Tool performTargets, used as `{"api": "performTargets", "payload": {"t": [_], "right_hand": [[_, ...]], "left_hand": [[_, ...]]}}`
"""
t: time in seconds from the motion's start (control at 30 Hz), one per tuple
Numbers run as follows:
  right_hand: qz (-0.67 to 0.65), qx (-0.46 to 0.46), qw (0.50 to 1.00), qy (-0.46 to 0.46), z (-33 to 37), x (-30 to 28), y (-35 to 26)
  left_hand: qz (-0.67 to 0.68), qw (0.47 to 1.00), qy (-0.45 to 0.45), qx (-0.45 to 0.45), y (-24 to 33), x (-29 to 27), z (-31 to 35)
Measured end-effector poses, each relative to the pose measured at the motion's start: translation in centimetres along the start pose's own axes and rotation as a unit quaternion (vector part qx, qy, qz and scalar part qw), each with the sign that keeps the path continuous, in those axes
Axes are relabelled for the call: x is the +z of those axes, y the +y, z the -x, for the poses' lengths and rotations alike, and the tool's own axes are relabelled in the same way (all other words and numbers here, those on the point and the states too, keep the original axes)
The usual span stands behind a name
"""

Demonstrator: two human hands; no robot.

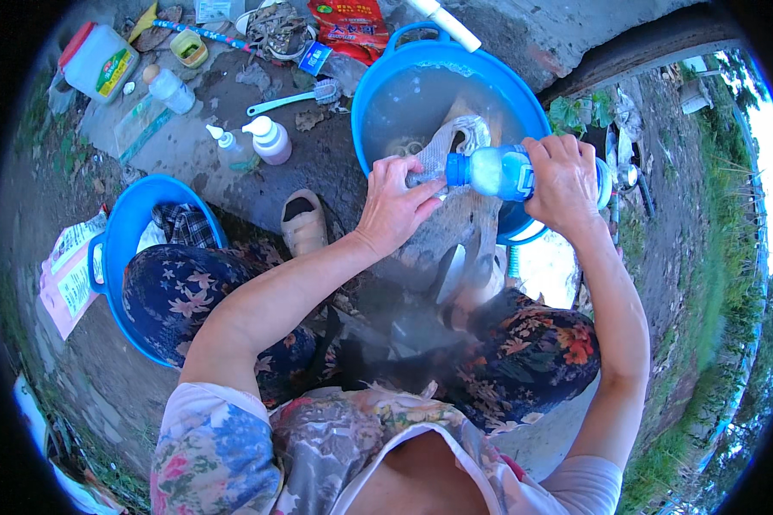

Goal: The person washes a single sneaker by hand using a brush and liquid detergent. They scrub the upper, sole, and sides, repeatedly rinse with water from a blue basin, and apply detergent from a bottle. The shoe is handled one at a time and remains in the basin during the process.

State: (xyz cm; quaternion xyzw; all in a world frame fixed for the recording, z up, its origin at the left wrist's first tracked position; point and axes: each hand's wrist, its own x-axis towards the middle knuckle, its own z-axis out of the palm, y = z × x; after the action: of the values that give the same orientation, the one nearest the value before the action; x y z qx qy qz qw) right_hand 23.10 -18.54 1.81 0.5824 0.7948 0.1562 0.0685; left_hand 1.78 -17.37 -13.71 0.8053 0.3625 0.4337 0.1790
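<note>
My right hand (564, 183) is wrapped around a clear plastic bottle (489, 172) with a blue cap and blue label. The bottle lies almost level, its cap pointing left toward my other hand. My left hand (397, 199) pinches a pale grey patterned cloth piece (436, 153), whose far end curls over; its exact kind I cannot tell. The bottle's cap is right beside the cloth and my left fingertips. Below both hands, a worn wooden washboard (474, 225) slants out of a large blue basin (365, 90) of cloudy grey water (412, 94).
A smaller blue basin (116, 230) with dark checked cloth (185, 225) stands left. Two pump bottles (269, 140), a scrub brush (292, 101), a red-lidded tub (99, 62) and a red packet (349, 24) are beyond. A white pipe (445, 23) juts over the large basin.
</note>
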Motion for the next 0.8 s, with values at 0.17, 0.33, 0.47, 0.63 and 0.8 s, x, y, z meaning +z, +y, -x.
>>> {"api": "performTargets", "payload": {"t": [0.17,0.33,0.47,0.63,0.8], "right_hand": [[-0.056,0.093,0.993,-0.045,1.8,0.6,1.9],[-0.341,0.199,0.919,0.014,6.3,4.3,7.3],[-0.472,0.369,0.8,0.036,12.9,9.7,11.2],[-0.57,0.533,0.585,0.22,19.8,19.8,10.6],[-0.536,0.62,0.484,0.305,23.9,27.7,7.7]], "left_hand": [[0.003,1.0,-0.026,-0.006,-0.1,-0.2,-0.3],[-0.011,0.998,-0.062,0.017,-0.9,-0.2,-2.7],[0.034,0.994,-0.101,0.033,1.7,0.9,-5.7],[-0.034,0.983,-0.172,0.058,1.5,1.3,-8.1],[-0.183,0.898,-0.388,-0.093,2.6,2.1,-10.7]]}}
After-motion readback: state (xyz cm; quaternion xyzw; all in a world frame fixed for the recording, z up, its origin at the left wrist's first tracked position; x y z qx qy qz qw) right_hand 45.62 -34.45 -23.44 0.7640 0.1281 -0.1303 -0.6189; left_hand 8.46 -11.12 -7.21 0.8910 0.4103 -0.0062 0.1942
